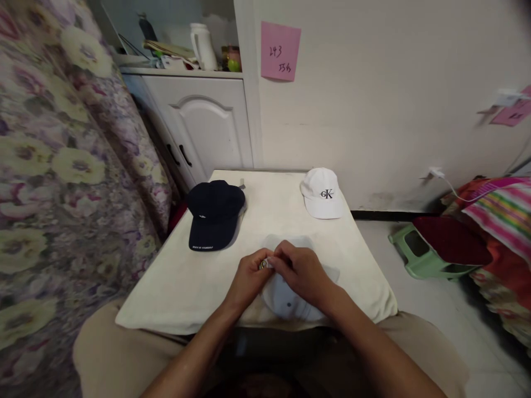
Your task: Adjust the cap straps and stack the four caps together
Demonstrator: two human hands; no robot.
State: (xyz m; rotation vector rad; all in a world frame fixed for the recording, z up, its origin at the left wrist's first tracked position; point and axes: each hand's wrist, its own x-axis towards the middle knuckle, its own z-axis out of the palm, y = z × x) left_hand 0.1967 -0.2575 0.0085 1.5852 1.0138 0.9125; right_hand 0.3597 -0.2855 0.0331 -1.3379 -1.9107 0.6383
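My left hand point(249, 275) and my right hand point(301, 272) meet above the near part of the table, both closed, with thumbs and fingertips pinched together. A small round piece with a yellowish rim point(264, 265) shows at my left fingertips; its kind is too small to make out. Directly beneath the hands lies a pale grey-blue cap point(286, 301), partly hidden by them, a dark dot on its near side. A navy baseball cap point(215, 207) sits at the table's left, its brim pointing toward me. At the far right corner rests a white baseball cap point(322, 190) with dark "CK" letters.
A cream cloth covers the small table point(166, 296) between my knees. Behind it stand a white cabinet point(207, 119) and a wall with a pink note point(280, 51). A flowered curtain point(78, 182) hangs at left. On the right is a green stool point(431, 265).
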